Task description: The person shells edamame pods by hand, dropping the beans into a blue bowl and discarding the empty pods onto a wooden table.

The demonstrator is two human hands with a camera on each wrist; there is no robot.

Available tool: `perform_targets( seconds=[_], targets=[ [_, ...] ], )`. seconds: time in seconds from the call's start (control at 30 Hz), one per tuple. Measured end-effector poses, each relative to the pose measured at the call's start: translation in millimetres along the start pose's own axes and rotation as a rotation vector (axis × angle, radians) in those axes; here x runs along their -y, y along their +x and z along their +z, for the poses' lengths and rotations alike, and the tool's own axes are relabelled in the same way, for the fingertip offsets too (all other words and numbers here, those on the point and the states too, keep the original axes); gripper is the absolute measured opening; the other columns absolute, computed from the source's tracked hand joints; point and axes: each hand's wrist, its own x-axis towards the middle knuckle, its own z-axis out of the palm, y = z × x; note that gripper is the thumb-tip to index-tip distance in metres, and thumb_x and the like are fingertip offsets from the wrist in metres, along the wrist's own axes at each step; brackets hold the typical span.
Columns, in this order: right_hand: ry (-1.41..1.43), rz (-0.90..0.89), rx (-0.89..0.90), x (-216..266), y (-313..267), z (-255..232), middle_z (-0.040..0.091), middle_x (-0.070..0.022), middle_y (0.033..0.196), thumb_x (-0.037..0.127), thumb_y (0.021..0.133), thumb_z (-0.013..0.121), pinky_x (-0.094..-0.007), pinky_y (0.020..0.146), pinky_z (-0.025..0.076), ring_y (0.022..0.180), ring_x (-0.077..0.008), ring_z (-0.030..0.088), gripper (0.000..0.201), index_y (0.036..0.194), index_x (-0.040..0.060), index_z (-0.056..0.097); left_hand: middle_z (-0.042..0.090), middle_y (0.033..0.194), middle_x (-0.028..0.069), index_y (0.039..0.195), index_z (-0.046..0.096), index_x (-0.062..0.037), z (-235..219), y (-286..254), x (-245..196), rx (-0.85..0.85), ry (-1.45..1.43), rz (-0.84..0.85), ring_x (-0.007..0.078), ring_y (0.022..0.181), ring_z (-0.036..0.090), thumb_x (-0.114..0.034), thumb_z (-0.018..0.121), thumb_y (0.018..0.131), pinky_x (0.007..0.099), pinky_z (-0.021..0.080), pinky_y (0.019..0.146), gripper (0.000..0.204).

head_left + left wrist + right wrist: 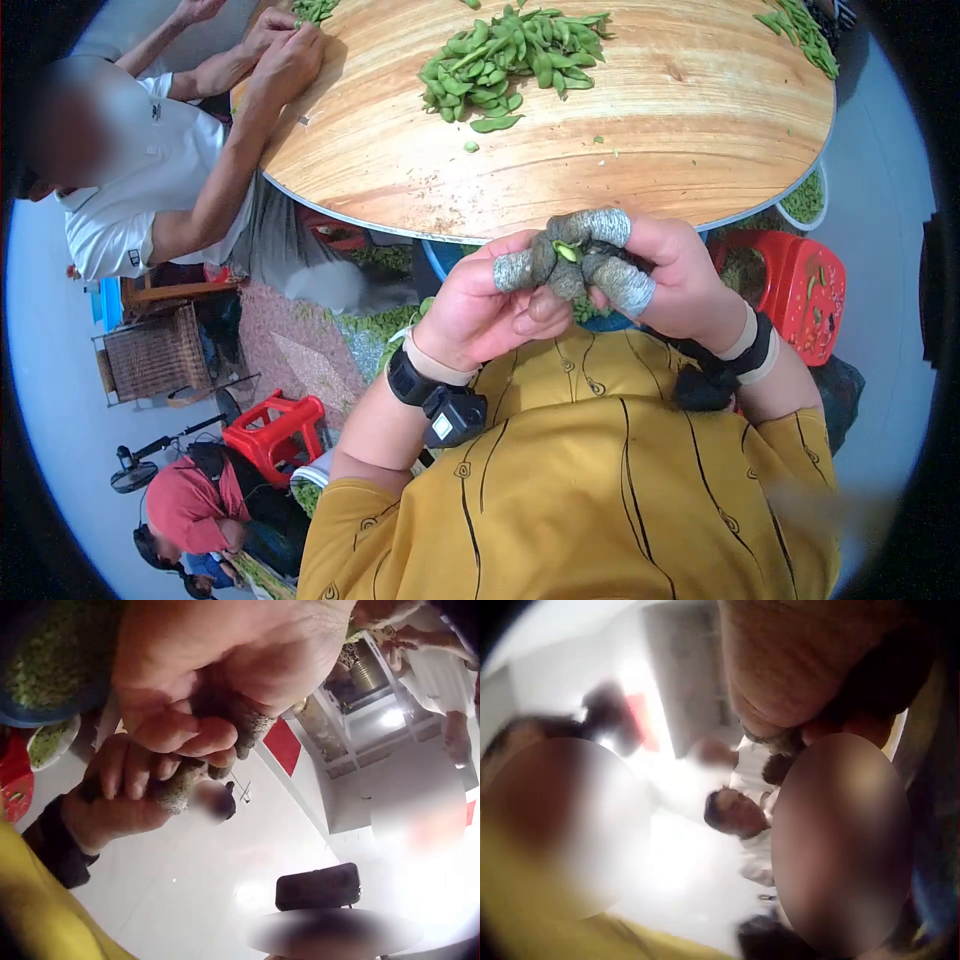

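Observation:
In the head view a small green pod (568, 252) is pinched between the wrapped fingertips of both hands, just in front of the table's near edge. My left hand (500, 305) grips it from the left, its fingers curled. From the right, my right hand (670, 270) holds it with curled fingers. Grey wrappings cover the thumb and some fingers of each hand. The left wrist view shows the left hand (217, 682) above the right hand (127, 787), fingertips together; the pod is hidden there. The right wrist view shows mostly the right hand's palm (795, 667).
A pile of green pods (510, 62) lies on the round wooden table (380, 150), with more pods (800, 35) at its right edge. A person in white (150, 150) sits at the left. Red stools (275, 435) stand at lower left and at right (810, 300).

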Motion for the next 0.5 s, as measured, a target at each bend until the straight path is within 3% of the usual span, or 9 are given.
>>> perform_targets(
  seconds=[0.03, 0.07, 0.13, 0.27, 0.33, 0.37, 0.4, 0.5],
  targets=[
    [-0.382, -0.358, -0.061, -6.5, 1.2, 1.8, 0.064, -0.0029, 0.081, 0.006, 0.086, 0.060, -0.0230, 0.063, 0.050, 0.068, -0.0099, 0.061, 0.028, 0.115, 0.0042, 0.061, 0.049, 0.065, 0.0043, 0.115, 0.051, -0.0016, -2.8, -0.2, -0.8, -0.021, 0.000, -0.018, 0.0115, 0.051, 0.040, -0.021, 0.048, 0.095, 0.0258, 0.032, 0.051, 0.027],
    [-0.383, -0.355, -0.060, -5.4, 0.0, 1.4, 0.064, -0.0029, 0.081, 0.006, 0.086, 0.060, -0.0230, 0.063, 0.050, 0.068, -0.0099, 0.061, 0.028, 0.115, 0.0042, 0.061, 0.048, 0.064, 0.0038, 0.112, 0.052, -0.0017, -5.9, -0.7, -1.3, -0.040, 0.001, -0.037, 0.0113, 0.051, 0.040, -0.020, 0.047, 0.095, 0.0256, 0.032, 0.051, 0.025],
    [-0.295, -0.139, -0.038, 1.2, -3.0, -1.4, 0.067, -0.0064, 0.085, 0.005, 0.082, 0.065, -0.0252, 0.075, 0.050, 0.080, -0.0127, 0.064, 0.025, 0.107, 0.0023, 0.063, 0.050, 0.065, 0.0046, 0.109, 0.054, -0.0024, -12.0, -2.3, -0.4, -0.069, 0.018, -0.040, 0.0113, 0.051, 0.041, -0.020, 0.050, 0.094, 0.0251, 0.032, 0.051, 0.023],
    [-0.278, -0.034, 0.023, 8.5, 2.9, -7.2, 0.066, -0.0073, 0.081, 0.005, 0.082, 0.065, -0.0253, 0.069, 0.050, 0.075, -0.0114, 0.062, 0.019, 0.101, 0.0018, 0.065, 0.053, 0.066, 0.0044, 0.104, 0.056, -0.0031, -14.2, -5.2, 1.4, -0.193, 0.106, -0.089, 0.0105, 0.052, 0.043, -0.021, 0.055, 0.092, 0.0234, 0.033, 0.050, 0.021],
    [-0.363, 0.078, 0.077, 14.5, 9.5, -7.4, 0.066, -0.0103, 0.080, 0.007, 0.079, 0.067, -0.0272, 0.065, 0.049, 0.071, -0.0172, 0.063, 0.014, 0.092, 0.0009, 0.064, 0.054, 0.067, 0.0037, 0.101, 0.058, -0.0034, -12.0, -6.3, -0.9, -0.221, 0.106, -0.076, 0.0096, 0.052, 0.043, -0.021, 0.056, 0.092, 0.0223, 0.033, 0.050, 0.020],
    [-0.376, 0.071, 0.092, 16.3, 12.7, -6.9, 0.066, -0.0103, 0.080, 0.007, 0.079, 0.067, -0.0272, 0.065, 0.049, 0.071, -0.0172, 0.063, 0.014, 0.092, 0.0009, 0.064, 0.054, 0.069, 0.0025, 0.101, 0.058, -0.0020, -8.2, -6.6, -3.6, -0.263, 0.289, -0.087, 0.0083, 0.054, 0.044, -0.020, 0.057, 0.091, 0.0215, 0.033, 0.050, 0.021],
    [-0.506, -0.002, 0.111, 17.1, 14.1, -5.3, 0.064, -0.0117, 0.077, 0.007, 0.076, 0.068, -0.0299, 0.063, 0.049, 0.069, -0.0224, 0.063, 0.015, 0.088, 0.0015, 0.062, 0.054, 0.071, 0.0013, 0.100, 0.059, -0.0007, -5.0, -7.5, -5.9, -0.309, 0.470, -0.097, 0.0071, 0.055, 0.044, -0.020, 0.058, 0.090, 0.0206, 0.033, 0.050, 0.022],
    [-0.804, -0.157, 0.157, 8.6, 18.9, -0.8, 0.061, -0.0143, 0.074, 0.008, 0.070, 0.069, -0.0359, 0.061, 0.049, 0.068, -0.0315, 0.060, 0.017, 0.083, 0.0028, 0.059, 0.055, 0.071, -0.0014, 0.092, 0.060, -0.0026, -4.3, -12.2, -9.3, -0.370, 0.701, -0.086, 0.0048, 0.056, 0.044, -0.019, 0.058, 0.091, 0.0196, 0.033, 0.049, 0.016]
  ],
)
